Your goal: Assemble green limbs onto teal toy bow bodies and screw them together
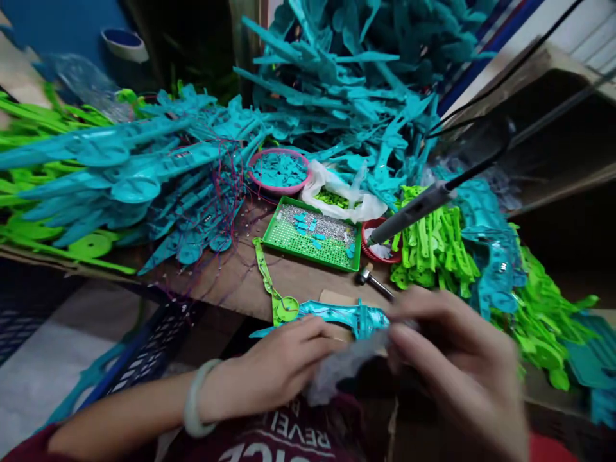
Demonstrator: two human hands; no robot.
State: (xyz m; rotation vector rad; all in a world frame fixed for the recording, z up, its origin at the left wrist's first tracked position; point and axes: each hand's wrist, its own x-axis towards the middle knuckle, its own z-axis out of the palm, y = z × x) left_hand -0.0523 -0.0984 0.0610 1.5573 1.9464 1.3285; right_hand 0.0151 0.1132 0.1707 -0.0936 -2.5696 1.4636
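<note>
A teal plastic toy shell (332,312) with a round lime-green part (287,308) against its left end lies at the table's near edge. My left hand (276,362), a pale bangle at its wrist, reaches over the shell's near side. Its fingers are bent together against the shell; the thumb is hidden. Blurred by motion, my right hand (462,366) is closed in a pinch at the shell's right end, thumb against fingers. From that pinch a crumpled, translucent plastic film (337,372) hangs down to the left, passing beside my left fingers.
Behind lie a green tray (312,262) of screws and teal pieces, a pink basket (280,190), a white bag (368,208), a red bowl (397,258) and a hammer (378,282). A power screwdriver (411,212) hangs over them. Teal (337,96) and lime-green parts (433,244) are piled around.
</note>
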